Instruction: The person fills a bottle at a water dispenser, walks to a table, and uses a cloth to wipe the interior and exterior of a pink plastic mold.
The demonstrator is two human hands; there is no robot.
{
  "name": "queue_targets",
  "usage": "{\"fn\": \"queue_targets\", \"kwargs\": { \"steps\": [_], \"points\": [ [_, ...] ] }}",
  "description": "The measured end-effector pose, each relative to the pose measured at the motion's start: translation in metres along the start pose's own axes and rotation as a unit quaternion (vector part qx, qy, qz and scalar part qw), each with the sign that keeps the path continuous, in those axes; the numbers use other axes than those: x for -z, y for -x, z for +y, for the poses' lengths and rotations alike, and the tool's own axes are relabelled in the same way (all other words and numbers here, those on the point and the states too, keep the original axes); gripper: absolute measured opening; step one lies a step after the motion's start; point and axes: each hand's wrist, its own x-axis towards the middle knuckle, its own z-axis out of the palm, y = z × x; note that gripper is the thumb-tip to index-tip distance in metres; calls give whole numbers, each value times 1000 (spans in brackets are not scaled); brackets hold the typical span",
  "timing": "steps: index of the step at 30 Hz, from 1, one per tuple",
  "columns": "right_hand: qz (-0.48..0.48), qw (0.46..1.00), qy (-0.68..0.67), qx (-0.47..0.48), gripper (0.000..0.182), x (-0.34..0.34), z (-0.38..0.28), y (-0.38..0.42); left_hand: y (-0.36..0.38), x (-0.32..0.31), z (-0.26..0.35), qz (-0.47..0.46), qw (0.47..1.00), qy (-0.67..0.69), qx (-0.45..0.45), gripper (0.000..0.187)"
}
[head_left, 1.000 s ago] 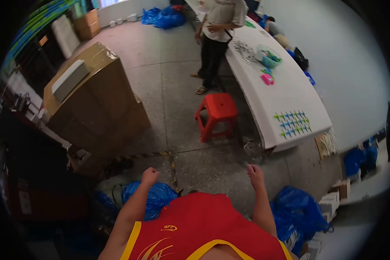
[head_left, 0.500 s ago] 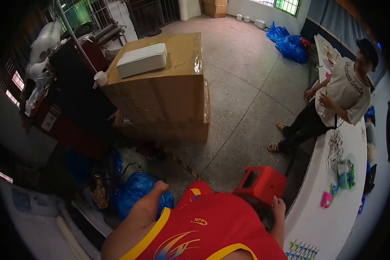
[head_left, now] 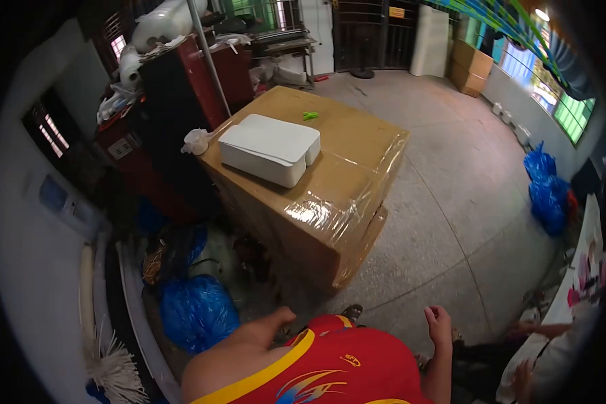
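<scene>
My left hand [head_left: 284, 316] hangs in front of my red and yellow top, its fingers turned away from view. It is nearest to a blue plastic bag [head_left: 198, 313] on the floor and holds nothing I can see. On the other side, my right hand [head_left: 439, 323] is raised over the floor, loosely bent with a small gap at the fingertips and nothing visible in it. Ahead stands a large taped cardboard box [head_left: 357, 182], apart from both hands. On its top lie a white lidded box [head_left: 262, 151] and a small bright green piece [head_left: 310, 116].
Dark red and black cabinets [head_left: 172, 101] stand left of the cardboard box. A person [head_left: 552, 350] is at the lower right, beside a white table [head_left: 579, 269]. More blue bags [head_left: 547, 195] lie by the right wall. Green and blue strips [head_left: 518, 20] hang at top right.
My view has turned right and moved closer to the cardboard box. The red stool has left the view, and the person has shifted to the lower right edge.
</scene>
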Motion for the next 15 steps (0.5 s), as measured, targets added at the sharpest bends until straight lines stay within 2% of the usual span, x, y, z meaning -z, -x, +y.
{"fn": "queue_targets", "kwargs": {
  "steps": [3, 6, 8, 10, 11, 15],
  "points": [
    [13, 1000, 1, 2, 35, 42, 5, -72, 22, 36, 55, 9, 999, 33, 21, 36],
    [60, 986, -151, -25, 33, 84, 42, -143, -5, 73, 141, -21, 999, -6, -24, 34],
    [60, 994, -78, -42, 35, 113, 79, -193, -41, 114, 222, -53, 992, -69, -91, 32],
    [65, 995, -43, -63, 38, 152, 76, -227, -95, 150, 322, -84, 973, -136, -166, 31],
    [67, 997, -7, -48, 40, 169, 99, -253, -121, 166, 375, -95, 961, -165, -201, 30],
    [79, 994, -19, -66, 43, 239, 165, -351, -199, 210, 546, -111, 930, -220, -272, 28]
  ]
}}
